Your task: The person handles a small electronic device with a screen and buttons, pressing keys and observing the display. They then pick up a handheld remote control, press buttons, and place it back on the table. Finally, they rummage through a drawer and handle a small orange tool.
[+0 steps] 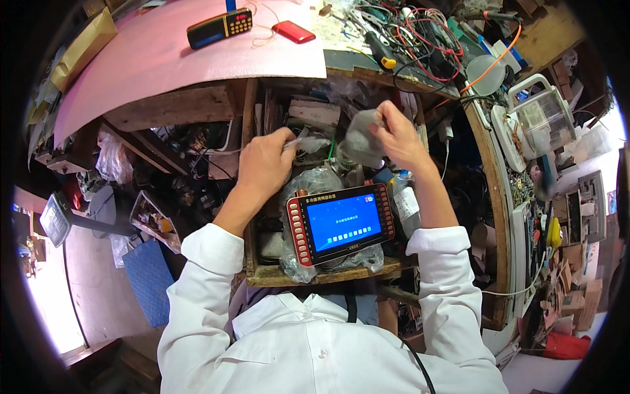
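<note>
Over an open wooden drawer, my right hand (398, 136) is closed in a pinch on a cloudy, see-through plastic bag (363, 139). Whether anything is inside that bag I cannot tell. To its left, my left hand (266, 161) has thumb and fingers pressed together on a thin piece of clear plastic (310, 143). Below both hands lies a portable video player (346, 223) with a lit blue screen and red strips of buttons down its sides. Crumpled clear plastic wrap (293, 262) sits under and around the player. Beside its right edge is a clear bottle (407, 205) with a white label.
The wooden drawer (328, 272) is full of boxes and bits. A pink sheet (157, 62) covers the bench, bearing a small black radio (220, 29) and a red flat case (294, 31). Tangled wires (433, 39) and a yellow-ended tool (380, 52) lie right of it.
</note>
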A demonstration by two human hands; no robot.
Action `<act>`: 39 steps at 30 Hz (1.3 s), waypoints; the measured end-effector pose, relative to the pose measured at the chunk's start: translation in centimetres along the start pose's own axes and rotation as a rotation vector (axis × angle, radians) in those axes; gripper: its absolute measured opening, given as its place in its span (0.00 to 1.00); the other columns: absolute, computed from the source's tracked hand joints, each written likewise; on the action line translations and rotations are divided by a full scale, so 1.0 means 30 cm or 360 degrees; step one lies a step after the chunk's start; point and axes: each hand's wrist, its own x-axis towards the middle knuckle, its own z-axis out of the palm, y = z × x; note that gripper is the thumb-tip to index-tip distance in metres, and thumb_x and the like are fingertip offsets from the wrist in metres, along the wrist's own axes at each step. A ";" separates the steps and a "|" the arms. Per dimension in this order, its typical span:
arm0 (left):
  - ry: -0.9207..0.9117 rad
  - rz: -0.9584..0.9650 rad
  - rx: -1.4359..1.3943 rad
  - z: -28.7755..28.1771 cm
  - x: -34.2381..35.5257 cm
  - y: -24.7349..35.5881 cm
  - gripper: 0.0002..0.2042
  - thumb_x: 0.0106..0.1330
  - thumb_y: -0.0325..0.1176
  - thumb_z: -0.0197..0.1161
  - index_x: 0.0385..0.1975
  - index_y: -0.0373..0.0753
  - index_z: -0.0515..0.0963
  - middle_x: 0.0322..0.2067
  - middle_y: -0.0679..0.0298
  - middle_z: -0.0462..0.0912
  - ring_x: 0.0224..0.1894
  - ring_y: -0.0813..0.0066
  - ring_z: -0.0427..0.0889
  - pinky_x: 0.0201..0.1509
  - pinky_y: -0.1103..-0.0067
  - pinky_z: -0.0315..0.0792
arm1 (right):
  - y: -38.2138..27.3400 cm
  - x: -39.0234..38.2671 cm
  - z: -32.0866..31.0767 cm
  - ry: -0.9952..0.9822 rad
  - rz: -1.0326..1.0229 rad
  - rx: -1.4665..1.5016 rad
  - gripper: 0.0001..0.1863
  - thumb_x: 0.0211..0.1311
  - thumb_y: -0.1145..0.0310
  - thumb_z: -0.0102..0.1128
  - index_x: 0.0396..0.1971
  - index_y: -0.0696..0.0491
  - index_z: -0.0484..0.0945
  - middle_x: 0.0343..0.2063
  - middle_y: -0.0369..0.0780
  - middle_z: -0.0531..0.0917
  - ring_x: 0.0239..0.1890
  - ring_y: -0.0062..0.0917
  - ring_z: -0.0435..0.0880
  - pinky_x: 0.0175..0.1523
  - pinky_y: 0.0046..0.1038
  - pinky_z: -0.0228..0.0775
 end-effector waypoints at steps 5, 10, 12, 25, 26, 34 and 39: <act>-0.0053 -0.0083 -0.0480 -0.022 0.050 -0.039 0.13 0.66 0.36 0.66 0.43 0.31 0.83 0.33 0.44 0.87 0.38 0.50 0.89 0.43 0.65 0.79 | 0.002 -0.070 -0.082 -0.0109 0.0152 -0.0459 0.11 0.65 0.72 0.62 0.44 0.56 0.71 0.36 0.53 0.85 0.44 0.53 0.85 0.46 0.45 0.75; -0.0386 -0.0359 -0.1252 -0.050 0.082 -0.038 0.07 0.73 0.25 0.62 0.43 0.28 0.83 0.34 0.60 0.89 0.37 0.75 0.89 0.44 0.79 0.82 | -0.045 -0.131 -0.080 0.0134 0.0180 -0.0770 0.19 0.57 0.72 0.72 0.47 0.53 0.75 0.39 0.49 0.86 0.45 0.49 0.86 0.48 0.46 0.77; -0.0527 -0.0383 -0.1357 -0.070 0.087 -0.050 0.08 0.74 0.29 0.64 0.45 0.31 0.82 0.37 0.61 0.89 0.39 0.76 0.88 0.48 0.78 0.81 | -0.070 -0.141 -0.064 0.0224 0.0086 -0.0846 0.21 0.54 0.73 0.74 0.48 0.52 0.77 0.41 0.47 0.86 0.47 0.47 0.85 0.49 0.45 0.77; -0.0908 -0.0376 -0.1772 -0.089 0.106 0.038 0.08 0.76 0.33 0.63 0.45 0.34 0.83 0.38 0.67 0.86 0.40 0.78 0.85 0.48 0.77 0.81 | -0.150 -0.076 0.114 -0.0597 0.0165 0.1193 0.18 0.64 0.77 0.64 0.54 0.60 0.81 0.43 0.36 0.87 0.46 0.25 0.87 0.50 0.29 0.79; -0.0884 -0.0305 -0.1549 -0.081 0.108 0.025 0.08 0.75 0.32 0.64 0.44 0.34 0.83 0.37 0.67 0.86 0.40 0.79 0.85 0.47 0.77 0.80 | -0.138 -0.071 0.135 -0.0470 0.0111 0.1048 0.13 0.63 0.75 0.67 0.47 0.59 0.84 0.34 0.38 0.90 0.34 0.30 0.89 0.42 0.32 0.80; -0.0493 0.0460 0.0164 0.065 -0.058 0.082 0.09 0.67 0.37 0.66 0.36 0.38 0.86 0.33 0.53 0.87 0.39 0.47 0.86 0.42 0.58 0.79 | -0.124 -0.135 0.106 -0.0572 -0.0156 -0.0814 0.15 0.55 0.80 0.62 0.41 0.51 0.87 0.38 0.46 0.87 0.47 0.45 0.86 0.50 0.45 0.79; -0.0566 0.0452 0.0237 0.065 -0.095 0.076 0.10 0.68 0.34 0.65 0.45 0.39 0.84 0.39 0.54 0.86 0.41 0.48 0.85 0.45 0.59 0.79 | -0.157 -0.120 0.119 -0.0333 -0.0225 -0.0816 0.13 0.56 0.81 0.60 0.40 0.52 0.86 0.37 0.45 0.87 0.45 0.45 0.86 0.49 0.45 0.79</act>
